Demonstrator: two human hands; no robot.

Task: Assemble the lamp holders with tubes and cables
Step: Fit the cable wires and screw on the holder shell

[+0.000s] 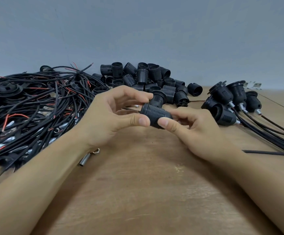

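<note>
While the wooden table (146, 180) fills the lower view under a grey wall (137, 31), the largest heap on it is the tangle of black cables (32, 106) at the left, with red and bare wire ends sticking out and silvery tubes and black caps mixed in underneath. Behind the hands, against the wall, lies a loose pile of black threaded holder shells (144, 77), some upright and some on their sides, with one more shell lying apart just to its right. At the right edge sits a group of finished lamp holders (229, 102), each with a flange, a short metal tube at its end and a black cable trailing toward the right. Above the middle of the table both hands meet on one black lamp holder (154, 114), which is lifted off the wood and tilted, its ribbed body lying between them. The left hand (114, 114) grips its left end, thumb pressed on the near side and fingers curled over the far end. The right hand (193, 128) pinches the right end, thumb on the near side and fingers wrapped behind. Near the left wrist a single metal tube (84, 159) rests on the table, with a small nut (96, 151) just beyond it.
</note>
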